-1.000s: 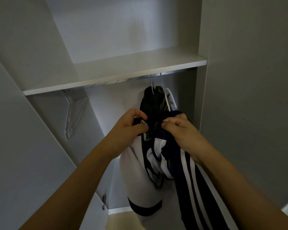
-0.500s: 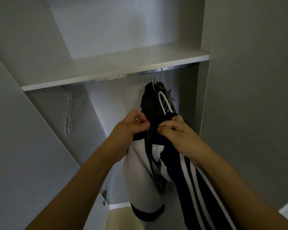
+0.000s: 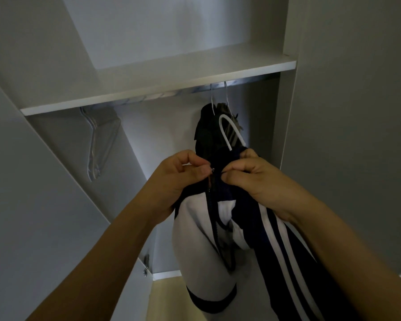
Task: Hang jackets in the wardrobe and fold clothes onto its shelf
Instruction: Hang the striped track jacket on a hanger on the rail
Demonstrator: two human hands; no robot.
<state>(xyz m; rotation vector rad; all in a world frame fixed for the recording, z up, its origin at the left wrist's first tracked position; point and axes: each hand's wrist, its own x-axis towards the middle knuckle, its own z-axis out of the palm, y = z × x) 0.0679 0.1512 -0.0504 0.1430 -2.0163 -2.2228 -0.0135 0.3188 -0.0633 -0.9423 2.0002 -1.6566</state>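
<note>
Navy and white, the jacket point(image 3: 208, 237) hangs between the two hands in front of the open wardrobe point(image 3: 287, 93), its collar at the level of the fingers and its body dropping below them. The left hand point(image 3: 176, 179) pinches the left edge of the collar beside the zip, thumb and forefinger closed on the cloth and the small metal pull. The right hand point(image 3: 257, 179) pinches the right edge of the collar, fingers curled over the navy cloth, with the white-striped sleeve point(image 3: 285, 251) running down along the right forearm. The two hands are close together, nearly touching across the zip. A white hanger hook point(image 3: 229, 128) rises out of the collar just above the right hand, not on the rail point(image 3: 162, 95). Behind it a dark garment point(image 3: 208, 133) hangs from the rail on wire hooks, under the shelf point(image 3: 148, 89). Farther left on the rail hang clear hangers point(image 3: 95, 144), well apart from the jacket. Pale floor point(image 3: 164, 297) shows below.
</note>
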